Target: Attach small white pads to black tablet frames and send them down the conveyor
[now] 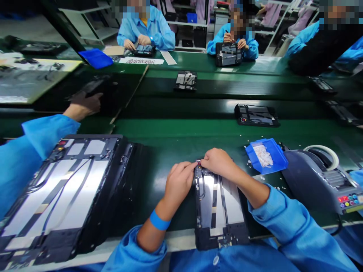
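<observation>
An opened tablet chassis (219, 211) lies face down in front of me on the green belt, silver plates and black ribbon cables showing. My left hand (179, 182) rests on its top left corner, fingers curled and pinching at the edge. My right hand (218, 162) presses fingertips on the same top corner, where a small part sits. Both hands meet at that corner. Whether a loose piece is held between the fingers is too small to tell.
A blue bin (266, 155) of small white pieces sits right of my hands, beside a grey tape dispenser (320, 177). A larger open tablet (62, 189) lies at left by a co-worker's sleeve (31, 151). More tablets (256, 115) ride the belt; people work opposite.
</observation>
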Motion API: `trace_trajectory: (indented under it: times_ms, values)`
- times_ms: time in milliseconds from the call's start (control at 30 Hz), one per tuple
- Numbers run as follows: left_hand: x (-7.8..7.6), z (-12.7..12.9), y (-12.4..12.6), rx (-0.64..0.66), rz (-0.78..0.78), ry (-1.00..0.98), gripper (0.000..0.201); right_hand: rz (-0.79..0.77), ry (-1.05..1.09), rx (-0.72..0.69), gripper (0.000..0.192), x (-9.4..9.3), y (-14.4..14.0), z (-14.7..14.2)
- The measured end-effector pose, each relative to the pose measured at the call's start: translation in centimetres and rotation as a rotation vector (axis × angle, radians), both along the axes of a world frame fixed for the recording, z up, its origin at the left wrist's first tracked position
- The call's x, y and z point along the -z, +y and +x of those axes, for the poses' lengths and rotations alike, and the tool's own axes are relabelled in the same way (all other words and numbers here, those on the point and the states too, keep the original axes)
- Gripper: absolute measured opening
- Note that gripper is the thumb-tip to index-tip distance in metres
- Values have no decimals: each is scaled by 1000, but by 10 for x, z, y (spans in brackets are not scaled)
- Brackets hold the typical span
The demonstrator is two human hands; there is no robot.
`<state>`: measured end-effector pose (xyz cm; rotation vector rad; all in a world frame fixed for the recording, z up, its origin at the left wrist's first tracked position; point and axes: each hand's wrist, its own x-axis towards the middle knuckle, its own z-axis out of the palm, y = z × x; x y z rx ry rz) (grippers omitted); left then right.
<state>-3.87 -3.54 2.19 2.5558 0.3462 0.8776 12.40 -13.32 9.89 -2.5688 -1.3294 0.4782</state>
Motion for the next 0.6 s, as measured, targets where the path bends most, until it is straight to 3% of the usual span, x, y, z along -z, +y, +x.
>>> trace_trajectory:
  times_ms: [167,433,600]
  values:
    - [-2,0,0,4,118,90,37,0,-53,-33,26,4,1,2]
    - [-22,-7,3,15,377,315,40,26,-57,-64,26,4,-5,1]
    - [-38,-5,-5,13,467,407,41,186,36,-87,21,5,-18,6]
